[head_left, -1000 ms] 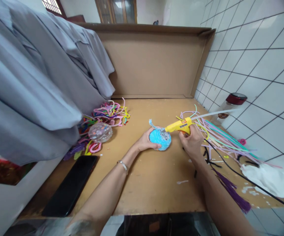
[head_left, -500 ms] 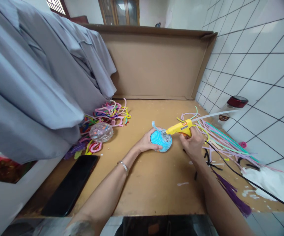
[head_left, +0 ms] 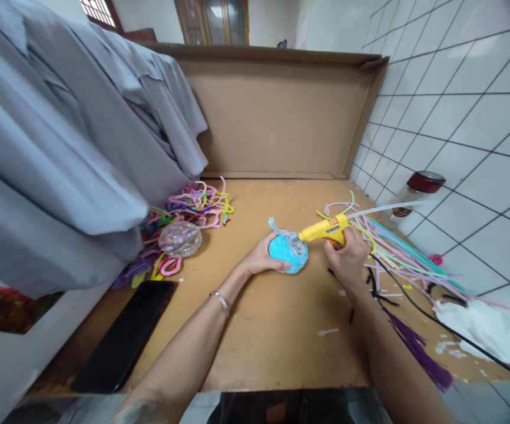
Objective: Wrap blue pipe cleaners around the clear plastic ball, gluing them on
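Observation:
A round object wrapped in blue cord point(head_left: 288, 256) is gripped in my left hand point(head_left: 264, 254), the thumb on its near side. Its upper right part shows a greyish, unwrapped patch, and a loose blue end sticks up at the top. My right hand point(head_left: 347, 250) is closed round the handle of a yellow glue gun point(head_left: 323, 229). The gun's nozzle meets the greyish patch, though whether it touches is too small to tell. A long pale glue stick point(head_left: 383, 207) juts from the back of the gun.
Tangled colourful pipe cleaners point(head_left: 202, 203), a clear ball point(head_left: 179, 238) and a black phone point(head_left: 126, 335) lie left. Right are long pipe cleaners point(head_left: 405, 253), a lidded jar point(head_left: 409, 197), a purple tassel point(head_left: 418, 350), white tissue point(head_left: 484, 330) and a black cable point(head_left: 440, 321). Cardboard point(head_left: 277, 118) stands behind.
The blue-wrapped object has shifted very slightly left with my left hand, and its loose end leans a little more left. The glue gun has barely moved.

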`<state>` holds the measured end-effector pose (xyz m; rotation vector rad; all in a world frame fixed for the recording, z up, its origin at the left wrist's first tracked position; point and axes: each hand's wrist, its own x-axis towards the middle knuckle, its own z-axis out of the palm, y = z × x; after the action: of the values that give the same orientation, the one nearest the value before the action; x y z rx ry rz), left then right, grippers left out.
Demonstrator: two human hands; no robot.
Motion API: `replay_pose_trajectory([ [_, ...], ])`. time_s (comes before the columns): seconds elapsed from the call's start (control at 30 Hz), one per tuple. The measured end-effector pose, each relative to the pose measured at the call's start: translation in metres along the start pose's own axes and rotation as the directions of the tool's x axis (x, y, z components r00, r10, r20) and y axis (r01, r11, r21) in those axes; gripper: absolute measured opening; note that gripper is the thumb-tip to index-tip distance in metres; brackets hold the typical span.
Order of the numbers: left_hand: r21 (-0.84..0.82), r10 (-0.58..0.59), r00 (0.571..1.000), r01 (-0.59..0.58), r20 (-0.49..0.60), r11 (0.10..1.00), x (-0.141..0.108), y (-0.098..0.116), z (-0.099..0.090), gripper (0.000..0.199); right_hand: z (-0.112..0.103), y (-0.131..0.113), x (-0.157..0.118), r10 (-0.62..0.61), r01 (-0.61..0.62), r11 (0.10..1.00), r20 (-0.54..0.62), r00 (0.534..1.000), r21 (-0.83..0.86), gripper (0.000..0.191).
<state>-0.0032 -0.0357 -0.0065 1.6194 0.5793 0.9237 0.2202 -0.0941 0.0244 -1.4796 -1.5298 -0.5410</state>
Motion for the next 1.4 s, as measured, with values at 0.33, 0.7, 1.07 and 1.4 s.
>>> replay_pose_trajectory([
  [0.33,0.031,0.010,1.000,-0.010,0.003,0.999,0.0013,0.0002,-0.0006,0.085,0.0036,0.0002,-0.0011,-0.053,0.054,0.998,-0.036,0.998,0.027,0.004],
  [0.7,0.029,0.008,1.000,-0.008,0.003,1.000,0.0009,0.0009,-0.0005,0.084,0.0026,0.0007,-0.0006,-0.072,0.072,0.997,-0.058,0.996,0.005,0.005],
  [1.07,0.048,0.006,1.000,-0.006,0.006,0.999,0.0012,-0.0009,-0.0014,0.086,0.0001,-0.0001,0.0008,-0.125,0.125,0.992,-0.054,0.991,0.006,0.006],
  [1.4,0.050,0.007,1.000,-0.007,0.002,0.999,0.0014,-0.0003,-0.0015,0.085,-0.0005,0.0001,0.0010,-0.139,0.139,0.990,-0.067,0.988,-0.003,0.007],
])
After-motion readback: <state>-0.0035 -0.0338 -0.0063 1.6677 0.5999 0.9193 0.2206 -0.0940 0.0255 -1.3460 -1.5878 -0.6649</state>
